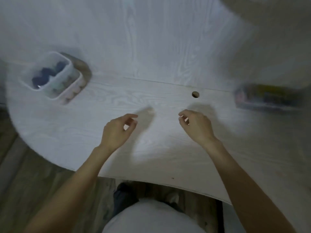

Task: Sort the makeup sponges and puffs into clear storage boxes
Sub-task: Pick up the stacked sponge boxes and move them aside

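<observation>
Sponges and puffs: none lie loose on the near part of the surface [168, 148]; the ones visible sit in containers farther off.
Left hand [117, 130]: hovers over the near surface, fingers loosely curled, thumb and forefinger apart; its grip has hold of nothing.
Right hand [196, 125]: hovers level with the left hand and well apart from it, fingers loosely curled toward the palm; its grip is also empty.
Round hole [195, 94]: sits in the surface just beyond the right hand, with nothing in it.
Clear storage boxes [50, 76]: 3 narrow boxes stand side by side at the far left, touching one another.
Dark blue pieces [45, 76]: fill the leftmost box.
Pale green pieces [60, 84]: appear to fill the middle box, though blur softens them.
Pink pieces [74, 93]: fill the rightmost box.
Blurred container [267, 96]: lies at the far right, well apart from the boxes, showing mixed dark, yellow and pink colours; blur hides whether these are unsorted sponges.
Progress: judged from this, 3 colours are already sorted and both hands are free; the work looks either late or finished, depending on what the right-hand container holds.
Left to do: possibly emptying that container, which I cannot confirm.
</observation>
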